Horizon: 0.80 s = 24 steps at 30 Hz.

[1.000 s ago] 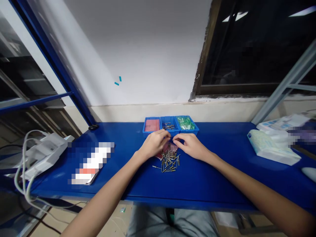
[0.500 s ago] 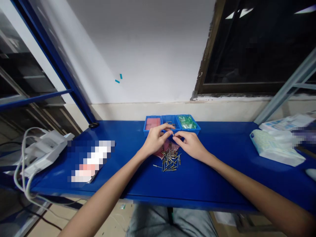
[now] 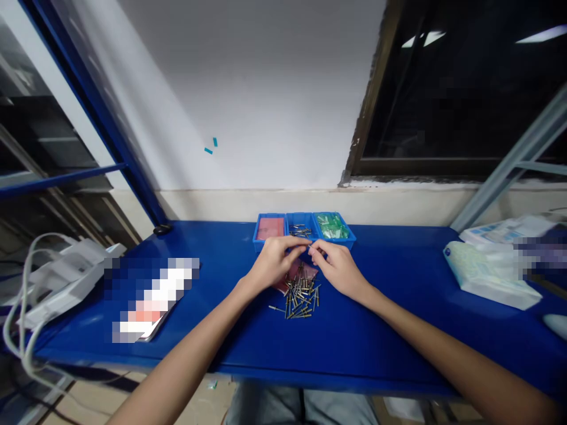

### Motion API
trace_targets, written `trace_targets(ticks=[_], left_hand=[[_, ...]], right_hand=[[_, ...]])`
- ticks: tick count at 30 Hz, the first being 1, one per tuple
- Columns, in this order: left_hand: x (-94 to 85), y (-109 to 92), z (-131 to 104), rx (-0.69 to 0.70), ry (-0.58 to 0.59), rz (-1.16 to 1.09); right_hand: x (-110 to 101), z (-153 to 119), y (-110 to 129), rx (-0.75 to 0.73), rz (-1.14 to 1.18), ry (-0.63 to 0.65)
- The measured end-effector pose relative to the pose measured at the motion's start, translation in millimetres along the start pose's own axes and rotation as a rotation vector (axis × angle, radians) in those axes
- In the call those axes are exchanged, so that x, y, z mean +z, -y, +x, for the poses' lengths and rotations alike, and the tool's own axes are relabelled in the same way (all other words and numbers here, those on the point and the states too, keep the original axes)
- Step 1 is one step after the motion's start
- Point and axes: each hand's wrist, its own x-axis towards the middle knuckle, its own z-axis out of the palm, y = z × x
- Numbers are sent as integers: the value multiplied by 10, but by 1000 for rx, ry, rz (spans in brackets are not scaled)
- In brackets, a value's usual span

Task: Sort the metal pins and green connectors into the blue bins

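Observation:
My left hand (image 3: 277, 260) and my right hand (image 3: 337, 264) meet fingertip to fingertip above the table, both closed in a pinch. Between them shows a sliver of a small thin rivet (image 3: 310, 244), mostly hidden by the fingers. Just below the hands lies a loose pile of metal blind rivets (image 3: 301, 292), partly on a pink plastic bag (image 3: 283, 287). Behind the hands stands a blue three-part bin (image 3: 349, 244). Its left compartment has a pink pack (image 3: 271, 228), the middle some rivets (image 3: 300, 231), the right green-and-clear packets (image 3: 330, 225).
The blue table (image 3: 390, 336) runs up to the wall. On its left lie a pixelated phone-like object (image 3: 153, 313) and a white power strip (image 3: 75, 283) with cables. A soft tissue pack (image 3: 491, 277) and papers (image 3: 509, 230) lie right, near a metal frame post (image 3: 500, 171).
The view has shifted slightly, so the table sits lower. My hands stay pinched together over the pile, with the right fingers curled closer around the small piece.

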Motion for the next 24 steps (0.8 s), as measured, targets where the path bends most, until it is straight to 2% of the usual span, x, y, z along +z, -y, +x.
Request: trace_targets(ticks=[4, 9, 15, 19, 24], left_hand=[[23, 47, -20, 100, -11, 110], [44, 100, -51, 202, -182, 271], [62, 166, -85, 242, -134, 311], [118, 174, -89, 215, -97, 228], [151, 156, -66, 94, -190, 118]], right_hand=[[-18, -6, -11, -47, -49, -31], [-18, -42, 38, -126, -106, 3], [-1, -65, 12, -186, -190, 43], [5, -67, 33, -181, -207, -6], [-15, -53, 85, -99, -144, -93]])
